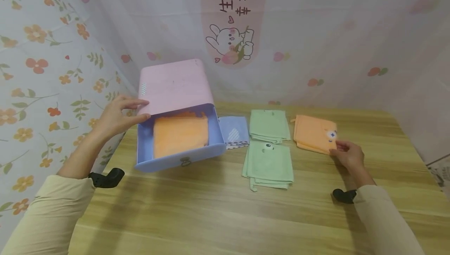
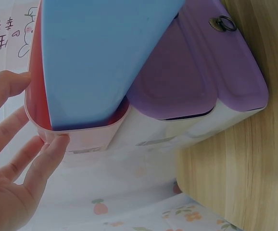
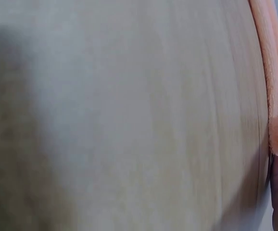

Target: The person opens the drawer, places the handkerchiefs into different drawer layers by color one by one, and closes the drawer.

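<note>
My left hand (image 1: 117, 116) holds the front corner of a pink drawer box (image 1: 175, 87), its fingers spread over the edge. Below the pink top, a blue drawer (image 1: 180, 162) is pulled out, with a folded orange towel (image 1: 181, 136) inside. In the left wrist view the drawer's blue side (image 2: 105, 57) slants out of the pink rim (image 2: 81, 137). My right hand (image 1: 349, 155) pinches the near right corner of another folded orange towel (image 1: 313, 132), which has a small bear face. The right wrist view catches the towel's edge (image 3: 269, 72) between thumb and finger.
Two folded green towels (image 1: 270, 124) lie one before the other mid-table, beside a folded blue towel (image 1: 234, 130) next to the drawer. Purple drawers (image 2: 177, 72) sit under the open one. A printed curtain (image 1: 316, 32) stands behind the wooden table (image 1: 197, 212).
</note>
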`<state>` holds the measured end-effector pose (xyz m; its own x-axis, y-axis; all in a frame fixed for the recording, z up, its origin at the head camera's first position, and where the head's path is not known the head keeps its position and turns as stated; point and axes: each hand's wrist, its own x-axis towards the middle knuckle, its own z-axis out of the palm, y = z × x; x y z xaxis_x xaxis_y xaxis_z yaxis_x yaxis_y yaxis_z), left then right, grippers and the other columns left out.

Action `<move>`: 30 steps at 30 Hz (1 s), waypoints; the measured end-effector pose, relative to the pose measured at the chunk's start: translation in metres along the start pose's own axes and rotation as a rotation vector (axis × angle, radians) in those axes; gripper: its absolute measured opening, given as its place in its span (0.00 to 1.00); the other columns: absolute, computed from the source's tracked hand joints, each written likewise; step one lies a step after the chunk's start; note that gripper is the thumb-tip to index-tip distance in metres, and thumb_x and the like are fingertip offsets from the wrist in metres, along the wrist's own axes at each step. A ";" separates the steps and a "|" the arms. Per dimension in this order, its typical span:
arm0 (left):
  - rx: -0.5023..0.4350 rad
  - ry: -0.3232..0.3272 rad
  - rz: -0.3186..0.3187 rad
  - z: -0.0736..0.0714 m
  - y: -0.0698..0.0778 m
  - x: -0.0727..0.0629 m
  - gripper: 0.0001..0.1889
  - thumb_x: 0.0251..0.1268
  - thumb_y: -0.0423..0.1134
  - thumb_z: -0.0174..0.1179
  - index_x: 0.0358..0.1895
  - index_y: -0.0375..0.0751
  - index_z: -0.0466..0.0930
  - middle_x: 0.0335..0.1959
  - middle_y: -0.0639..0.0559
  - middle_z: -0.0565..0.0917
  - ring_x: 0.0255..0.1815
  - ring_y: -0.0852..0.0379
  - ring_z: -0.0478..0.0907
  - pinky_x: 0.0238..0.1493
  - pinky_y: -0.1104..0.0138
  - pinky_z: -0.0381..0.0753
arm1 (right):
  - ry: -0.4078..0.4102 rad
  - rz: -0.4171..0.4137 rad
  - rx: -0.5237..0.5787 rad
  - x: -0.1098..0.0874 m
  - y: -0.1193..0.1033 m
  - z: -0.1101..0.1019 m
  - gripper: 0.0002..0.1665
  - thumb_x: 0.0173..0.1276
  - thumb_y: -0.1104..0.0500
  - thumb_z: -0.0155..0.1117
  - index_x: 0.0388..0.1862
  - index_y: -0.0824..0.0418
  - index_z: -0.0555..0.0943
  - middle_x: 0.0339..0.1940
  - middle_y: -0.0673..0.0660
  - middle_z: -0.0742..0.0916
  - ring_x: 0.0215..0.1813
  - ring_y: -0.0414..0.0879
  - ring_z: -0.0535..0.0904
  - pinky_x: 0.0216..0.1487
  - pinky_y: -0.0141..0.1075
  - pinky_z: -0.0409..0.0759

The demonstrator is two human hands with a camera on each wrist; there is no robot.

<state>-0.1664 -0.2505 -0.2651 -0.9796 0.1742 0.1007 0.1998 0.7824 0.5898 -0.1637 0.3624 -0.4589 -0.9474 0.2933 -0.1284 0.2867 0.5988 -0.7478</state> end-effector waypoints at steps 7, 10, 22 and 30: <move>-0.003 0.012 -0.019 0.000 -0.001 0.000 0.25 0.55 0.46 0.61 0.54 0.36 0.73 0.49 0.40 0.65 0.52 0.41 0.64 0.42 0.53 0.65 | 0.000 0.005 -0.053 -0.005 -0.001 -0.002 0.30 0.58 0.55 0.62 0.52 0.75 0.71 0.38 0.62 0.81 0.25 0.23 0.66 0.25 0.22 0.71; -0.003 0.012 -0.007 0.001 -0.002 0.000 0.25 0.55 0.46 0.61 0.55 0.36 0.72 0.49 0.39 0.65 0.52 0.40 0.64 0.42 0.52 0.65 | -0.005 0.016 -0.048 -0.007 0.000 -0.003 0.30 0.57 0.55 0.62 0.51 0.77 0.71 0.34 0.58 0.81 0.25 0.24 0.67 0.25 0.22 0.71; 0.008 0.014 0.008 0.002 -0.004 0.001 0.26 0.55 0.47 0.60 0.55 0.36 0.72 0.49 0.38 0.65 0.52 0.38 0.64 0.40 0.52 0.65 | -0.051 0.011 -0.084 -0.021 0.003 -0.005 0.31 0.58 0.53 0.61 0.51 0.76 0.71 0.36 0.61 0.81 0.27 0.28 0.68 0.27 0.23 0.70; 0.002 0.020 0.021 0.001 -0.005 0.001 0.25 0.55 0.46 0.60 0.55 0.35 0.72 0.49 0.38 0.65 0.51 0.37 0.65 0.40 0.52 0.65 | -0.092 -0.022 -0.125 -0.034 0.007 -0.007 0.31 0.58 0.53 0.61 0.51 0.78 0.70 0.40 0.68 0.79 0.30 0.31 0.68 0.27 0.23 0.69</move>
<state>-0.1681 -0.2535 -0.2687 -0.9755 0.1781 0.1291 0.2199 0.7797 0.5863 -0.1285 0.3619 -0.4549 -0.9610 0.2131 -0.1761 0.2758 0.6945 -0.6646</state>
